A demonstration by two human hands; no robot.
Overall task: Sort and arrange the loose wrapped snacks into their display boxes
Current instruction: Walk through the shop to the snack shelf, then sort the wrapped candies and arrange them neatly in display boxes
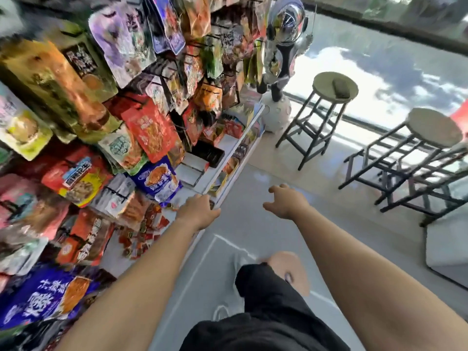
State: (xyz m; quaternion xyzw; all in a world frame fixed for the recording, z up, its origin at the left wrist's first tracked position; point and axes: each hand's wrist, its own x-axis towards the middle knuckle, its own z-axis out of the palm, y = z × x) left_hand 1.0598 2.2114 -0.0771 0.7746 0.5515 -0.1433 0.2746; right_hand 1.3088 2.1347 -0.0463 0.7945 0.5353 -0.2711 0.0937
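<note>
Left of my left hand [200,211], loose snacks [138,240] lie scattered on the white shelf [230,143], not yet sorted. My left hand reaches over the shelf edge. Its fingers are hidden, so I cannot tell whether it holds anything. Beyond it stand the display boxes [209,154], and the black one looks unfilled. My right hand [286,201] hovers above the floor [228,224], fingers spread and empty. Sorting appears barely begun.
</note>
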